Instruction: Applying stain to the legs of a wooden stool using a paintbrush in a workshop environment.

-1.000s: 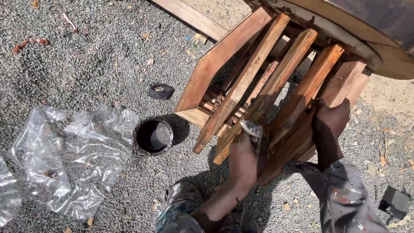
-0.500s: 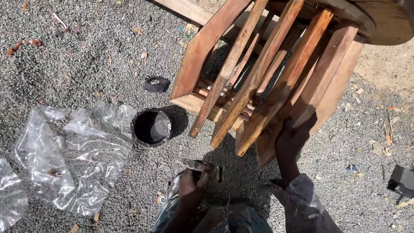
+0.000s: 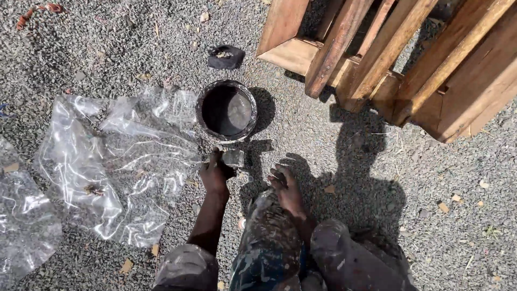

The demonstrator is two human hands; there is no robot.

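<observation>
Crumpled clear plastic bag [image 3: 116, 161] lying flat on the gravel left of the dark round tin [image 3: 226, 110], another clear plastic sheet [image 3: 21, 226] showing at the left edge (no labels, signs or screens showing)

Grey gravel ground [image 3: 377, 215] carries a dark tin [image 3: 226, 110], clear plastic sheets [image 3: 113, 167], a black lid [image 3: 225, 56] — and wooden furniture [image 3: 398, 59]

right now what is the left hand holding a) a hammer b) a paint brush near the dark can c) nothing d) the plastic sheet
b: the left hand grips a small brush just below the open dark can on the gravel.
</observation>
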